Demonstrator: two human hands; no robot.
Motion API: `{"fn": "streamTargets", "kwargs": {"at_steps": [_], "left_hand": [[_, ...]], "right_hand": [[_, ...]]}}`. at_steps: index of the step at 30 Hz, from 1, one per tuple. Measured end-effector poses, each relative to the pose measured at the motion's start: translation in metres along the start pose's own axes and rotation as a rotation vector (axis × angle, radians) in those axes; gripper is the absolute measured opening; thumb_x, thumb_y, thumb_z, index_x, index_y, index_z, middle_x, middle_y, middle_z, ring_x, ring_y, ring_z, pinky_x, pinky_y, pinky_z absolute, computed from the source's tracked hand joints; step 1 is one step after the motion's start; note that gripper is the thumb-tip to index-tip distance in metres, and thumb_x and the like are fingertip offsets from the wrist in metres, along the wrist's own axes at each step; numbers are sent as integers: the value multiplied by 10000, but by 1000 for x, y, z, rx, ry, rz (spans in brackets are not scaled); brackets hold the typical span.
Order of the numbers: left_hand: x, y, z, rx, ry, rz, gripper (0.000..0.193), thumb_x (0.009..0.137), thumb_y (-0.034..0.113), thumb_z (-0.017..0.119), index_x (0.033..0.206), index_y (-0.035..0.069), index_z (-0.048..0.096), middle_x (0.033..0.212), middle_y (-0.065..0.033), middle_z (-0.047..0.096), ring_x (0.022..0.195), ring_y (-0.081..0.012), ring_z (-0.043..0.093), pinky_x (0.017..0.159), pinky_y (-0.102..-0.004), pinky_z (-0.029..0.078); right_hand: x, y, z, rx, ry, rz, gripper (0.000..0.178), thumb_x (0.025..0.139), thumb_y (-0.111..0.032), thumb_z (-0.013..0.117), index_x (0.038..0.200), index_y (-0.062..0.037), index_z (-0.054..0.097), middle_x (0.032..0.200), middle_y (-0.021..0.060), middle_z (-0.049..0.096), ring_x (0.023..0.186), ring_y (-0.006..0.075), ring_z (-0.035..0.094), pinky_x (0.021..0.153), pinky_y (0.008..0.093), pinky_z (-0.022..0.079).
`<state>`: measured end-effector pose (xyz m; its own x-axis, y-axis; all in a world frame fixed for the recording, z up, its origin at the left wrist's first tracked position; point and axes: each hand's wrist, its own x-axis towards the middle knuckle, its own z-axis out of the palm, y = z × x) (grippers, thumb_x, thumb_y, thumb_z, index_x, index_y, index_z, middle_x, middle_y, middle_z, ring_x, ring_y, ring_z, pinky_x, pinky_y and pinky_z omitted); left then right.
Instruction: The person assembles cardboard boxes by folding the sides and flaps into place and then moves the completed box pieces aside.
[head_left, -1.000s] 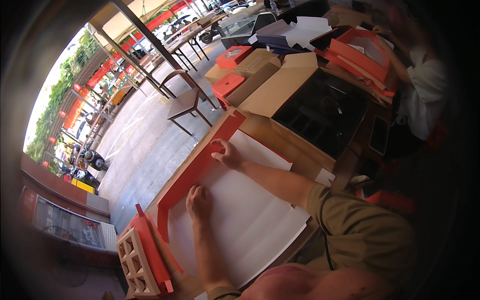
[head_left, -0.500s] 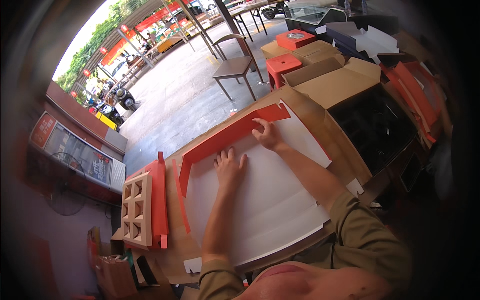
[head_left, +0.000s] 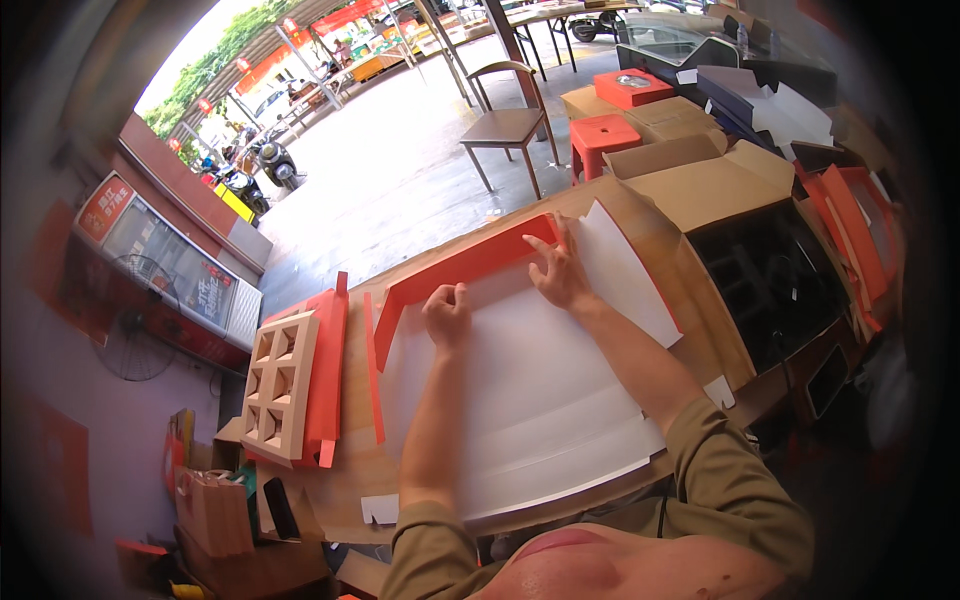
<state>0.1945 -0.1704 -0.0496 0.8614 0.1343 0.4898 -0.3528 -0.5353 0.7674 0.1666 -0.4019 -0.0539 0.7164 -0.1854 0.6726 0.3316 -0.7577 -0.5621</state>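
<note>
The left hand (head_left: 447,312) is curling into a loose fist, knuckles pressing down on a large white cardboard sheet (head_left: 530,400) close to its far edge; it is gripping nothing. The right hand (head_left: 560,272) is lying open and flat, fingers spread, pressing on the same sheet where it is meeting a long orange flap (head_left: 465,265); its fingertips are touching the flap's near edge. The orange flap is running along the far side of the white sheet, bending down at its left end beside the left hand. The sheet is lying flat across a brown bench (head_left: 350,480), covering most of it, directly in front of the person, with both forearms stretching over it. Just left of the sheet a thin orange strip (head_left: 372,365) is lying on the bench; beyond it a stack of flat orange card (head_left: 328,360) is carrying a tan cardboard grid insert (head_left: 278,385) with square openings. To the right of the bench open brown cartons (head_left: 700,180) are standing, with orange box pieces (head_left: 850,230) further right. Beyond the bench an orange stool (head_left: 603,135) and a brown chair (head_left: 510,125) are standing on a pale concrete floor (head_left: 400,180).
</note>
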Motion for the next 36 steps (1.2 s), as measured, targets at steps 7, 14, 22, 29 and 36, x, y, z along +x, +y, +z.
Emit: {"fn": "streamTargets", "kwargs": {"at_steps": [7, 14, 22, 29, 36], "left_hand": [[12, 48, -33, 413, -69, 409, 194, 875, 251, 682, 840, 67, 732, 857, -97, 688, 929, -281, 676, 836, -413, 542], [48, 49, -89, 958, -47, 48, 469, 879, 407, 701, 1200, 68, 653, 1285, -180, 590, 1218, -350, 567, 994, -452, 515], [58, 38, -103, 1026, -255, -143, 559, 881, 397, 722, 1313, 74, 574, 1301, -199, 570, 1255, -362, 548, 1005, -447, 516], [59, 17, -103, 967, -229, -6, 518, 898, 350, 703, 1299, 56, 559, 1290, -209, 564, 1164, -359, 623, 930, -428, 558], [64, 31, -116, 1024, -390, -297, 540, 900, 374, 701, 1315, 67, 543, 1292, -184, 637, 1236, -325, 610, 968, -475, 537]], "right_hand": [[-3, -9, -11, 2, -200, -234, 273, 827, -38, 671, 1077, 7, 771, 1682, 203, 111, 1530, 472, 154, 1218, 508, 284], [-3, -15, -3, 72, -142, -108, 767, 832, -26, 676, 1520, 5, 337, 1676, 208, 137, 1544, 423, 161, 1197, 451, 339], [-2, 4, 2, 95, -110, 17, 600, 851, -143, 659, 1426, -48, 518, 1657, 234, 160, 1540, 400, 175, 1223, 455, 298], [1, -3, -5, 141, -93, 135, 514, 846, -189, 665, 1336, -61, 576, 1623, 245, 241, 1506, 405, 269, 1197, 457, 340], [1, -9, -8, 169, -127, 187, 455, 831, -196, 680, 1259, -54, 622, 1597, 243, 274, 1476, 406, 319, 1179, 456, 363]]}}
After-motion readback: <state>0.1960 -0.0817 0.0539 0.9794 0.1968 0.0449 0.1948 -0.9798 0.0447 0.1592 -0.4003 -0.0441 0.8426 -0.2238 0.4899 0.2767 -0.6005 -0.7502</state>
